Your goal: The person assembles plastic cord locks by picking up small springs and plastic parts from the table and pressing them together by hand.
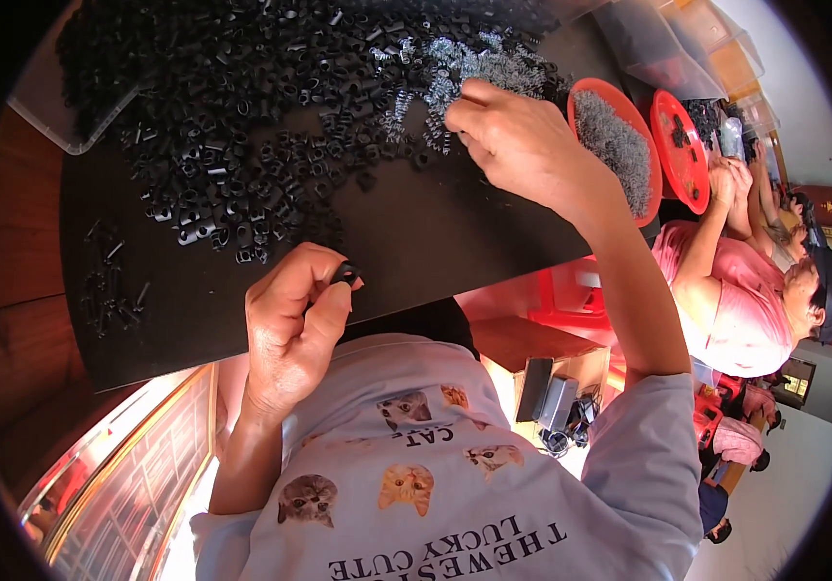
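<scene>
Between the thumb and forefinger of my left hand (298,324) is a small black plastic part (345,274) with a round opening, held just over the table's near edge. My right hand (522,140) is at the near side of a heap of small metal springs (484,68), its thumb and fingertips pinched together. Whether a spring sits in that pinch is hidden. Left of the springs spreads a large pile of black plastic parts (232,116), reaching down toward my left hand.
A red basin of springs (614,145) stands right of my right forearm, with a red tray (679,145) beyond it. Slim black pieces (111,281) lie at the table's left. A co-worker in pink (740,310) sits at the right. Clear plastic bins (667,44) stand at the back right.
</scene>
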Demonstrator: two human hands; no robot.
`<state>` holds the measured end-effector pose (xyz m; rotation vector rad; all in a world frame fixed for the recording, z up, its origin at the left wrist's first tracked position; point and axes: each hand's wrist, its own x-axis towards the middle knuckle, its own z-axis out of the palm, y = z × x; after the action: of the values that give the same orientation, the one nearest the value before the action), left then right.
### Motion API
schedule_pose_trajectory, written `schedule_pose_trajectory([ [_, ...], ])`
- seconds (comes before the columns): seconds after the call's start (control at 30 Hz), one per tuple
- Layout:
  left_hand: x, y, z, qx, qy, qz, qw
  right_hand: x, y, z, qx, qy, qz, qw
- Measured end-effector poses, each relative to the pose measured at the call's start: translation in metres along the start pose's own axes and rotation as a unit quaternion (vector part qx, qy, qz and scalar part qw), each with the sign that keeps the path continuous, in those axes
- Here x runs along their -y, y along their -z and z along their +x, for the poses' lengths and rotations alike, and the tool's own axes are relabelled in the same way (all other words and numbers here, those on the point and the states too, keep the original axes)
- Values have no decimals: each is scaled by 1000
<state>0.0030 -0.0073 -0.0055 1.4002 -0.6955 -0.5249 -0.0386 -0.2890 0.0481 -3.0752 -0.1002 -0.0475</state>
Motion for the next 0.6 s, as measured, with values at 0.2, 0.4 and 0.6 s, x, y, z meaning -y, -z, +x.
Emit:
schedule_pose_trajectory([
  [0.2, -1, 0, 1, 2, 0, 11, 1000, 3, 3, -5, 0, 11, 7, 1000],
  [0.4, -2, -2, 1, -1, -5, 8, 1000, 5, 5, -8, 15, 29, -33, 999],
  [0.6, -2, -4, 0, -9, -1, 12, 1000, 7, -5, -9, -36, 49, -28, 998],
])
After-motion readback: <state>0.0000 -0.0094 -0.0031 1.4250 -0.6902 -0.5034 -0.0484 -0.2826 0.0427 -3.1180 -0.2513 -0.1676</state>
